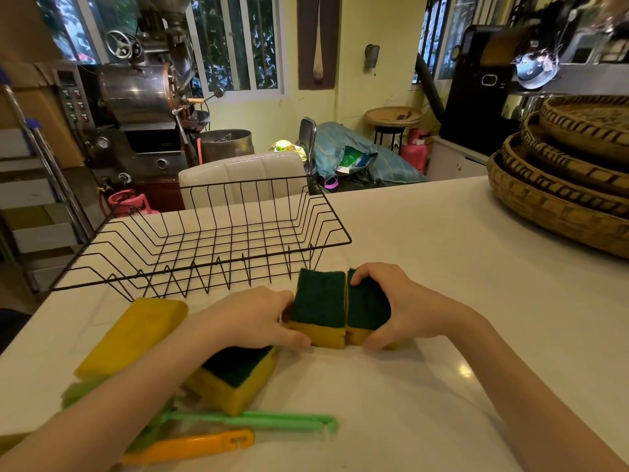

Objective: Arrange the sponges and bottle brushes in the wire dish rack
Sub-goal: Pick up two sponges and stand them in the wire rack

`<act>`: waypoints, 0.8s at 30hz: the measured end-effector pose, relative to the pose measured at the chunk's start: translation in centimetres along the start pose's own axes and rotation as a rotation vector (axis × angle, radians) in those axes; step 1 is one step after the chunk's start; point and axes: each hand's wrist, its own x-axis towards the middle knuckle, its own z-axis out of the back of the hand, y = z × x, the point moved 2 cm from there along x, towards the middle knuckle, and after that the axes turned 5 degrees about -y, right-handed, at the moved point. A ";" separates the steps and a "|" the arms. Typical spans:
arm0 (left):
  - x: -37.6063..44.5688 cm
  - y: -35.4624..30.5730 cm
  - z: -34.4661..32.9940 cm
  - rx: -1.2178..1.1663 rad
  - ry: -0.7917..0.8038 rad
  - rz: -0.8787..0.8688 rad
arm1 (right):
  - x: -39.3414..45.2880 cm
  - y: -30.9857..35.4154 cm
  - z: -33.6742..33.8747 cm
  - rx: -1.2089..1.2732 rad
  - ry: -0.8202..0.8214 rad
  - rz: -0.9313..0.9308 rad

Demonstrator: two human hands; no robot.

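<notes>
Gripping one sponge each, the left hand [253,316] and right hand [396,304] press two green-topped sponges [320,301] [367,306] side by side on the white table [442,267], just in front of the empty wire rack [204,247]. Two more sponges [132,335] [238,379] and the green [272,420] and orange [190,446] brushes lie near the left arm.

No readable text or labels; control panel [69,97] markings too blurred, maybe digits.

One head cam, wide-angle, looks fwd and down over the desk [442,267], near both hands; room far behind.
</notes>
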 end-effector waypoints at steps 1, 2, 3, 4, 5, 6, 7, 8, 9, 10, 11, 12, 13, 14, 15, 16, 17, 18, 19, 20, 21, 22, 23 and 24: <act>0.0 0.0 0.1 0.000 -0.012 0.004 | 0.0 0.0 0.0 0.001 0.002 -0.004; 0.0 0.0 0.3 -0.001 -0.033 0.009 | 0.0 0.0 0.0 0.001 0.004 -0.009; 0.0 -0.1 0.7 -0.003 -0.065 0.013 | 0.1 0.0 0.1 0.002 0.004 -0.012; 0.0 -0.4 1.1 -0.012 -0.104 0.009 | 0.0 0.0 0.2 0.005 0.005 -0.015; 0.0 -0.6 1.6 -0.025 -0.141 -0.006 | 0.0 0.1 0.3 0.008 0.004 -0.018; 0.1 -0.9 1.9 -0.038 -0.170 -0.034 | -0.1 0.2 0.4 0.010 -0.001 -0.023; 0.3 -1.2 2.2 -0.048 -0.181 -0.076 | -0.1 0.2 0.6 0.007 -0.008 -0.028; 0.6 -1.5 2.4 -0.050 -0.170 -0.125 | -0.1 0.3 0.7 -0.005 -0.019 -0.033; 0.9 -1.8 2.4 -0.047 -0.144 -0.173 | -0.1 0.4 0.8 -0.027 -0.032 -0.035; 1.3 -2.1 2.3 -0.033 -0.112 -0.214 | -0.1 0.4 0.8 -0.058 -0.042 -0.036; 1.9 -2.2 2.2 -0.015 -0.082 -0.242 | -0.1 0.5 0.8 -0.087 -0.045 -0.035; 2.4 -2.3 2.0 -0.002 -0.056 -0.257 | -0.1 0.5 0.8 -0.110 -0.040 -0.035; 2.9 -2.4 2.0 -0.001 -0.035 -0.265 | -0.1 0.5 0.8 -0.126 -0.029 -0.038; 3.2 -2.4 2.0 -0.013 -0.015 -0.267 | 0.0 0.5 0.8 -0.138 -0.018 -0.038; 3.5 -2.5 2.0 -0.029 0.002 -0.268 | 0.0 0.5 0.8 -0.147 -0.007 -0.039; 3.7 -2.5 2.1 -0.045 0.013 -0.268 | 0.1 0.5 0.9 -0.149 0.004 -0.040; 3.8 -2.5 2.3 -0.054 0.013 -0.271 | 0.3 0.5 1.0 -0.146 0.013 -0.039; 3.9 -2.6 2.4 -0.058 0.008 -0.275 | 0.3 0.5 1.1 -0.139 0.024 -0.038; 3.8 -2.6 2.6 -0.059 0.005 -0.279 | 0.4 0.6 1.4 -0.128 0.034 -0.038; 3.6 -2.7 2.8 -0.061 0.005 -0.282 | 0.3 0.8 1.7 -0.115 0.046 -0.036; 3.3 -2.7 3.1 -0.064 0.006 -0.285 | 0.2 1.0 2.2 -0.101 0.058 -0.030; 3.0 -2.8 3.5 -0.068 0.005 -0.289 | 0.0 1.3 2.8 -0.090 0.073 -0.023; 2.6 -2.8 4.0 -0.072 0.002 -0.294 | -0.1 1.8 3.4 -0.084 0.087 -0.014; 2.2 -2.9 4.6 -0.072 0.002 -0.299 | -0.2 2.3 4.1 -0.081 0.100 -0.002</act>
